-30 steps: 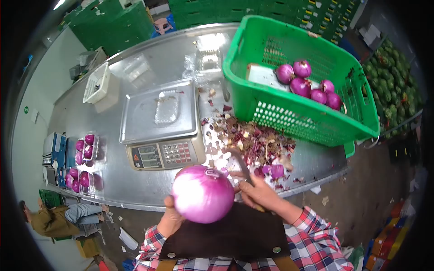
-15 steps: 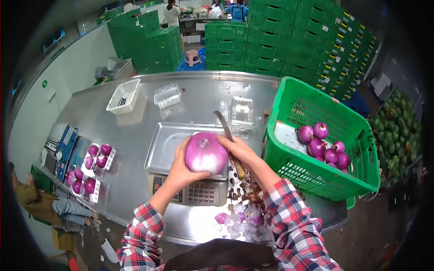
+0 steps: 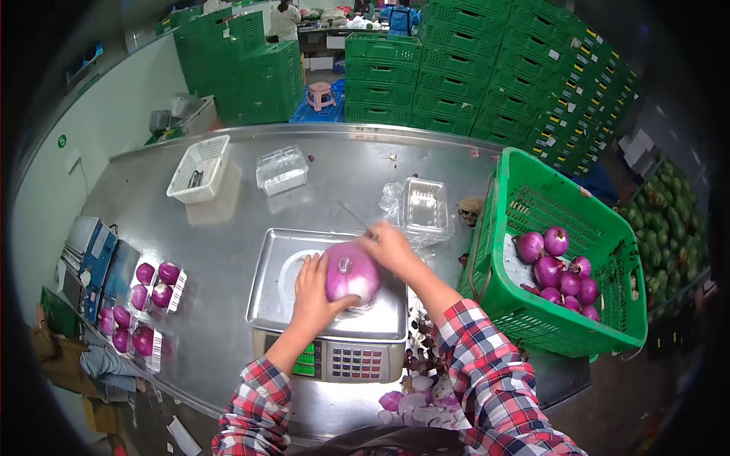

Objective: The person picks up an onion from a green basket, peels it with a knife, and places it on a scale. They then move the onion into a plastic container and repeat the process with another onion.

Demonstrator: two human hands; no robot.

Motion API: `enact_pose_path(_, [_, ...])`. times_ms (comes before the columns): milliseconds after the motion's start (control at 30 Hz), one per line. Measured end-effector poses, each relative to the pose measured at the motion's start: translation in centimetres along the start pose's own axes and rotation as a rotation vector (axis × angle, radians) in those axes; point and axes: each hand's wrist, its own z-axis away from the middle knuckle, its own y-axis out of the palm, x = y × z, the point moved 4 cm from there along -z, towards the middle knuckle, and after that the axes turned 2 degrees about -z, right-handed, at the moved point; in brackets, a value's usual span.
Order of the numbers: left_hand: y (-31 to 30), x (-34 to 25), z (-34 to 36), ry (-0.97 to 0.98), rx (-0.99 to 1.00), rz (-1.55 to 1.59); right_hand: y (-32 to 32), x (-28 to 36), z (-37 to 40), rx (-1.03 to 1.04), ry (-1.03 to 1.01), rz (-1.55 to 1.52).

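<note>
A large, peeled-looking purple onion (image 3: 352,267) is held over the steel tray (image 3: 275,277) of a digital scale (image 3: 357,366). My left hand (image 3: 313,292) cups its left side, thumb along the lower edge. In my right hand (image 3: 391,249), by the onion's upper right, is a knife (image 3: 355,216) whose blurred blade points up and left. The fingers of that hand are wrapped round its handle, which is mostly hidden. Onion skins (image 3: 422,403) and brown scraps lie on the steel table right of the scale.
A green crate (image 3: 498,205) with several purple onions (image 3: 549,270) stands on the right. Clear plastic boxes (image 3: 426,209) and a white basket (image 3: 199,169) sit farther back. Packed onions (image 3: 143,340) lie at left. Behind the table rise stacked green crates (image 3: 456,68); people stand beyond.
The onion has turned a little, my left hand spreading along its side. My right hand has moved up off the onion's side, and the knife blade has tipped further left.
</note>
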Motion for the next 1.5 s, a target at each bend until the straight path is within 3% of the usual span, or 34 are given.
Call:
enact_pose_path(33, [-0.1,0.5,0.1,-0.007,-0.016,0.088,-0.1,-0.7,-0.2,-0.048,0.061,0.017])
enact_pose_path(67, [-1.4,0.2,0.5,-0.008,-0.115,-0.052,-0.5,-1.3,-0.4,-0.1,0.118,0.033])
enact_pose_path(100, [-1.7,0.6,0.9,-0.177,0.005,0.052,-0.8,-1.8,-0.5,-0.154,0.174,0.046])
enact_pose_path(167, [-1.5,1.5,2.8,-0.52,0.239,0.259,0.1,-3.0,-0.6,-0.07,0.166,0.102])
enact_pose_path(200, [-0.3,2.0,3.4,-0.622,0.279,0.608,1.1,-3.8,-0.9,-0.011,0.165,0.057])
enact_pose_path(300, [0.5,0.5,3.2,-0.779,0.309,1.014,1.8,-4.7,-0.3,0.054,0.179,-0.127])
enact_pose_path(433, [0.6,1.9,3.0,-0.798,0.188,1.164,-0.4,-2.1,2.2,0.207,0.355,-0.319])
enact_pose_path(500, [-0.9,1.9,3.5,-0.76,0.192,1.086,0.2,-0.6,3.7,0.244,0.282,-0.256])
enact_pose_path(633, [-8.4,3.3,8.8,-0.755,0.053,1.043,1.9,5.3,6.4,0.273,0.239,-0.465])
enact_pose_path(700, [-13.1,4.4,12.4,-0.814,-0.032,1.006,3.1,12.0,8.0,0.418,0.253,-0.578])
enact_pose_path(767, [-15.9,6.3,16.7,-0.892,-0.167,0.941,6.9,15.0,9.4,0.524,0.172,-0.674])
enact_pose_path(800, [-18.0,7.5,19.2,-0.919,-0.214,0.922,9.6,16.6,9.8,0.556,-0.007,-0.523])
enact_pose_path(867, [-20.0,10.7,23.8,-0.973,-0.282,0.849,15.1,18.9,10.8,0.583,-0.098,-0.452])
enact_pose_path(1033, [-19.4,17.5,31.3,-1.122,-0.441,0.68,26.0,21.3,12.5,0.803,0.32,-0.614])
enact_pose_path(1100, [-18.4,19.5,32.4,-1.144,-0.462,0.585,29.9,19.1,12.4,0.687,0.176,-0.391])
enact_pose_path(1133, [-19.5,18.6,32.0,-1.258,-0.313,0.444,31.2,18.9,11.9,0.623,0.099,-0.288])
enact_pose_path(1233, [-20.2,17.3,30.4,-0.941,-0.42,-0.691,29.0,21.9,11.7,0.757,0.219,-0.422])
enact_pose_path(1300, [-18.4,16.0,27.6,-0.711,-0.352,-0.387,29.7,20.1,11.9,0.69,-0.013,-0.345])
enact_pose_path(1367, [-16.4,12.3,25.0,-0.49,-0.135,-0.667,27.8,20.0,12.6,0.566,-0.242,-0.35])
enact_pose_path(1433, [-15.8,14.6,24.8,-0.507,-0.049,-0.705,25.4,19.0,13.7,0.482,-0.401,-0.463])
enact_pose_path(1500, [-16.1,17.1,24.6,-0.564,0.005,-0.742,21.8,17.7,16.0,0.762,-0.061,-0.433])
